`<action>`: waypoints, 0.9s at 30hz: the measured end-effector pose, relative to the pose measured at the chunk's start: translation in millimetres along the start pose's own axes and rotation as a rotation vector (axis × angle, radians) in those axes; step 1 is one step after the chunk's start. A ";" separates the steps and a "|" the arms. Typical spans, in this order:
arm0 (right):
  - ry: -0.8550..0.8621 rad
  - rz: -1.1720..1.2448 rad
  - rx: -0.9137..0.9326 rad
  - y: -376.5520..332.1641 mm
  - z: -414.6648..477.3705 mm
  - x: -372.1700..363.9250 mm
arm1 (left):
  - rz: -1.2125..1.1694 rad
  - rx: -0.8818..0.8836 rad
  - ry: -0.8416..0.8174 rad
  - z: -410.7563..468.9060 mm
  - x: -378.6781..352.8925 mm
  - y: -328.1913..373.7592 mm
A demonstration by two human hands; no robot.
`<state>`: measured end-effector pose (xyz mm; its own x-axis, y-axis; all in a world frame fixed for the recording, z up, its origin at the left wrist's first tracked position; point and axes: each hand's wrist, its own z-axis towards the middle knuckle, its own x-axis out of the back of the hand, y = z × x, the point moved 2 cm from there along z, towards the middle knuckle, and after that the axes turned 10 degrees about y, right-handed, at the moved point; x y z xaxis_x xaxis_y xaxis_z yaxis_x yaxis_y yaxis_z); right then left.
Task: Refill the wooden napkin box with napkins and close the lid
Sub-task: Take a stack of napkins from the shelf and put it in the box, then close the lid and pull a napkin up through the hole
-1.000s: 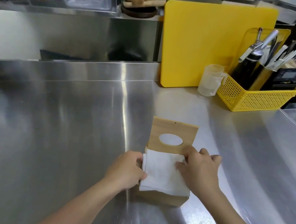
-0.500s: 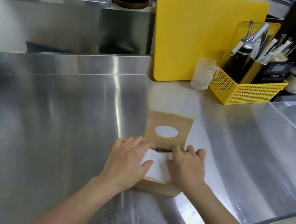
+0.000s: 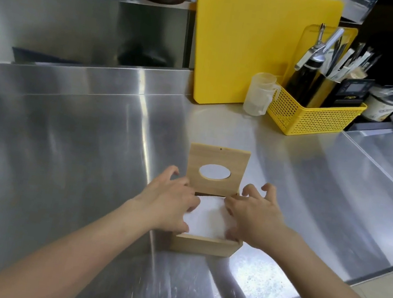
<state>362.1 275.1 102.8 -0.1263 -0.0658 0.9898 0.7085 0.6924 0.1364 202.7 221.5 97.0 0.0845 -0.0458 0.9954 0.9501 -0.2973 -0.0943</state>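
Observation:
A light wooden napkin box (image 3: 203,246) stands on the steel counter near its front edge. Its hinged lid (image 3: 218,161), with an oval hole, stands upright at the far side. A stack of white napkins (image 3: 206,220) lies inside the box, about level with the rim. My left hand (image 3: 169,203) rests over the box's left side, fingertips on the napkins' left edge. My right hand (image 3: 255,217) lies over the right side, thumb and fingertips touching the napkins' right edge, with the other fingers spread toward the lid.
A yellow cutting board (image 3: 259,43) leans on the back wall. Beside it stand a clear measuring cup (image 3: 261,94) and a yellow basket (image 3: 315,115) with a dark bottle and utensils. The counter's front edge (image 3: 322,292) runs close on the right.
The napkins have sunk from sticking out over the box's front to lying inside it. Both hands have spread apart to the box's sides, fingers opening. The camera has drifted a little.

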 end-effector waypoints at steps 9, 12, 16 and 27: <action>-0.007 0.255 0.015 6.7 5.3 -5.8 | -0.163 0.017 -0.113 6.6 -1.2 0.0; 0.323 0.795 -0.268 35.8 6.0 12.1 | -0.777 0.366 0.241 -2.0 10.5 -24.1; 0.251 1.356 -0.556 46.8 14.5 -3.6 | -1.251 0.854 0.574 -3.8 2.0 -38.7; 0.273 1.506 -0.480 38.8 16.4 -32.9 | -1.473 0.823 0.297 -1.3 -26.8 -18.6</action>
<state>382.4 316.0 74.9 0.9398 0.2784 0.1980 0.2155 -0.0333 -0.9759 182.4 227.0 72.0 -0.9009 -0.3948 0.1801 0.0689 0.2798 0.9576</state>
